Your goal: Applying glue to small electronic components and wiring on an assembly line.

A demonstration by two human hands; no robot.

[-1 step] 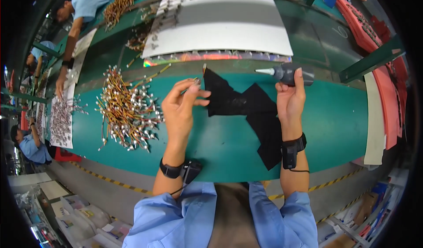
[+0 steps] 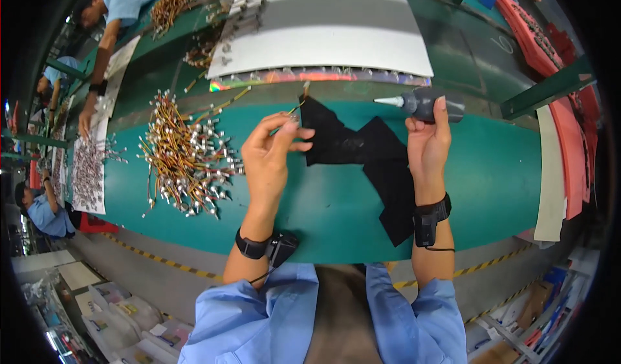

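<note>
My left hand (image 2: 268,150) pinches a thin yellowish wire lead (image 2: 299,107) between thumb and fingertips, over the middle of the green table. A small silver part shows at the fingertips, and the wire's other end points up and away toward the white sheet. In my right hand (image 2: 428,144) lies a dark grey squeeze bottle (image 2: 428,105), tipped sideways with its pale nozzle pointing left. Black cloth pieces (image 2: 343,138) are spread on the table between the hands. Left of my left hand sits a pile of brown and yellow wire leads (image 2: 181,154) with silver ends.
A white board (image 2: 323,31) lies beyond the cloth, with more leads along its left edge. Pink-red trays (image 2: 569,150) stand at the right behind a green post (image 2: 550,89). At the far left, a co-worker's arm (image 2: 97,73) reaches over a sheet of small leads (image 2: 87,176).
The wire in my left hand shows more clearly, its far end sticking up above the cloth. Both hands keep nearly the same places and grips; the view has shifted slightly.
</note>
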